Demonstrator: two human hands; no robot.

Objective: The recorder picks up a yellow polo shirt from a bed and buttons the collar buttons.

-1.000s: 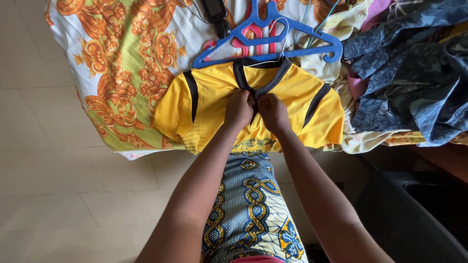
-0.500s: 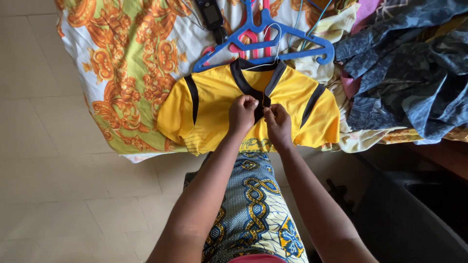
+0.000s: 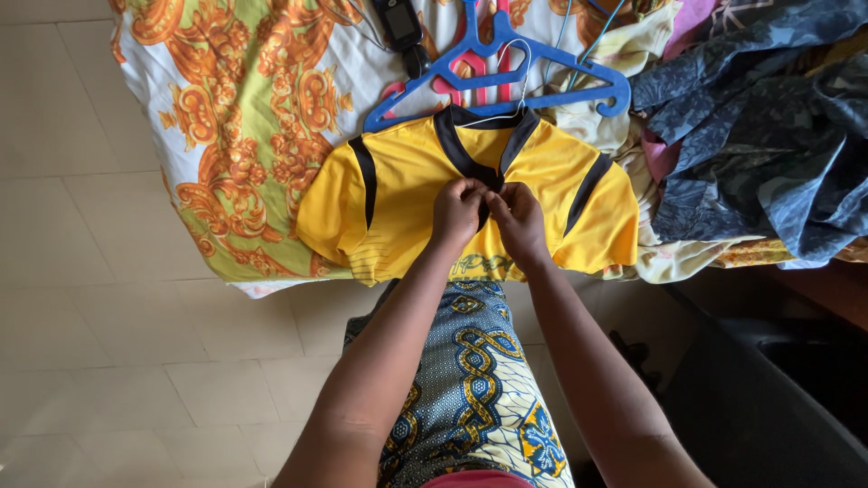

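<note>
left arm: I've got it stretched forward, bare, angling in toward the middle
right arm: same deal, mirrored, converging on the left
left hand [image 3: 458, 210]: knuckles up, fingers [image 3: 470, 188] curled in a pinch
right hand [image 3: 520, 217]: right beside it, nearly touching, fingers pinched too
</note>
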